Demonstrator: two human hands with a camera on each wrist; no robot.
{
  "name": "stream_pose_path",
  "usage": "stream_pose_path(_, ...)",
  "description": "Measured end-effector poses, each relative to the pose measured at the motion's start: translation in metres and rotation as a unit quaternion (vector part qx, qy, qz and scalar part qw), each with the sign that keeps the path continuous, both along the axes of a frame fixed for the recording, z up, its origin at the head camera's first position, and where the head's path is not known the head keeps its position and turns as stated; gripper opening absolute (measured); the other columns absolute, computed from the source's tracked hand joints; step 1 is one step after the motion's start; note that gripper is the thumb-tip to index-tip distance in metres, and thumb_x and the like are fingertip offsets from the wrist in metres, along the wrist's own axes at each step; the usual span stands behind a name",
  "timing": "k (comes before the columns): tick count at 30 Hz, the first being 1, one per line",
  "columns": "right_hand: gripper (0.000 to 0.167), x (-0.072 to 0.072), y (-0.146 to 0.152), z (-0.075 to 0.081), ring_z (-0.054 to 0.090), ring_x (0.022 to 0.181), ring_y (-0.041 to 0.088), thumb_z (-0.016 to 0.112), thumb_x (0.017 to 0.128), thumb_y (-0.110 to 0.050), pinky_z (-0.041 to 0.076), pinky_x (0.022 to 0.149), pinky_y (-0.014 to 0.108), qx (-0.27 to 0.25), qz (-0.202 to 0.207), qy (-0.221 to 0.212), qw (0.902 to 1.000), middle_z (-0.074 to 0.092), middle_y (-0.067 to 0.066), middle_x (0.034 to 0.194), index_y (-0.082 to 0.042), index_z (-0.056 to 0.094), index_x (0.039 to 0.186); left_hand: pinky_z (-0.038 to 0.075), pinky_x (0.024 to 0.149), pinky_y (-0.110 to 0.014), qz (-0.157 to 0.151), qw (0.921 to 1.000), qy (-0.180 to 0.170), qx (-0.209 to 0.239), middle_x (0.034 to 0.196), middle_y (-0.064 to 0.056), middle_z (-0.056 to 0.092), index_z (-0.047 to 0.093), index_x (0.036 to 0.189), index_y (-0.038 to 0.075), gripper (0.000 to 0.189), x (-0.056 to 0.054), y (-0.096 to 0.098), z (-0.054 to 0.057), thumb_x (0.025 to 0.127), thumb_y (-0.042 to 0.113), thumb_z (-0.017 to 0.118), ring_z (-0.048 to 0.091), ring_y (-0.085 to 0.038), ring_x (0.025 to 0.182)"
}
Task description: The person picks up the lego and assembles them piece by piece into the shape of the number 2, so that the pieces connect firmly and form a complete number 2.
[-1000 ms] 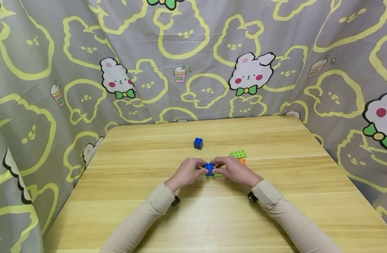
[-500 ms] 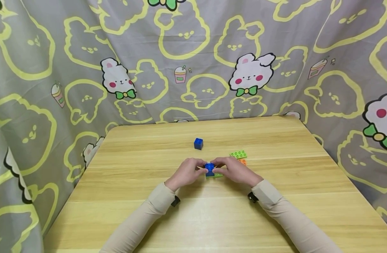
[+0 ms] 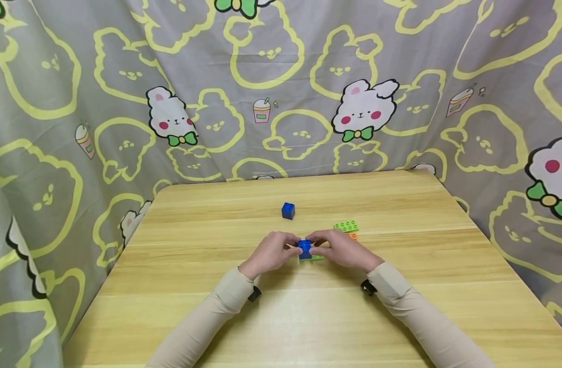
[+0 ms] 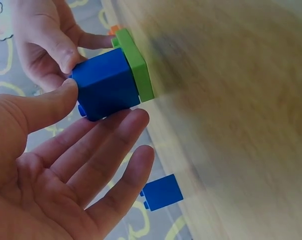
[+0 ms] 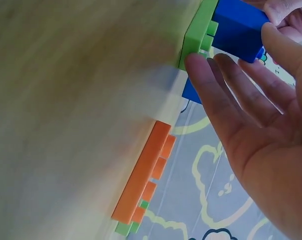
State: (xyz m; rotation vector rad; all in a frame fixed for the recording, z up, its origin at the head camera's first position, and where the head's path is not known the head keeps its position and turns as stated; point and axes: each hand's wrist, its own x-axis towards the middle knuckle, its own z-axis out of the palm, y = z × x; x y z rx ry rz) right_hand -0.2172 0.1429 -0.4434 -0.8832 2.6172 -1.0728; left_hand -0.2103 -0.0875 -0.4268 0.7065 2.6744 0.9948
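A blue toy building brick [image 3: 305, 251] sits on the left end of a flat green brick [image 3: 318, 257] on the table. My left hand [image 3: 272, 253] holds the blue brick from the left, thumb near its top edge and fingers along its side, as the left wrist view shows. From the other side my right hand [image 3: 344, 249] holds the same brick, its thumb near the top edge. In the right wrist view, the right hand's lowest fingertip lies by the green brick [image 5: 197, 35], whose bare studs show. The fingers partly hide both bricks in the head view.
A second blue brick [image 3: 287, 210] stands alone farther back on the wooden table [image 3: 207, 214]. Behind the right hand lie an orange flat brick [image 3: 353, 236] and another green flat brick [image 3: 346, 226]. A patterned curtain [image 3: 281, 143] surrounds the table's back and sides.
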Motion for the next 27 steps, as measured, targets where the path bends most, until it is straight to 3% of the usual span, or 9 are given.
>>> stream_pose_path(9,0.038,-0.002,0.012,0.014,0.069,0.108,0.022,0.071,0.098,-0.021,0.056,0.096,0.047,-0.028,-0.038,-0.002,0.9989,0.072,0.007,0.121,-0.005,0.067,0.132,0.059,0.087,-0.038,-0.002,0.9999,0.01,-0.01,0.116,-0.01,0.076,0.073,0.123,0.004,0.03,-0.002,0.0,-0.001,0.099,0.021,0.069,0.073,-0.022,0.103)
stream_pose_path(17,0.037,-0.01,0.032,0.022,0.071,0.101,0.021,0.073,0.097,-0.022,0.06,0.084,0.035,-0.055,-0.066,0.003,0.9963,0.073,0.007,0.111,-0.009,0.067,0.131,0.058,0.088,-0.039,-0.001,0.9999,0.01,-0.008,0.113,-0.01,0.077,0.074,0.121,0.004,0.029,-0.003,0.0,-0.002,0.098,0.021,0.071,0.073,-0.022,0.1)
stream_pose_path(27,0.039,-0.018,0.064,0.028,0.07,0.098,0.021,0.076,0.094,-0.022,0.057,0.087,0.039,-0.052,-0.109,0.029,0.9923,0.072,0.005,0.106,-0.011,0.067,0.13,0.058,0.087,-0.039,0.003,1.0,0.007,-0.006,0.114,-0.009,0.076,0.074,0.121,0.005,0.028,-0.001,-0.001,-0.002,0.098,0.021,0.071,0.073,-0.022,0.099)
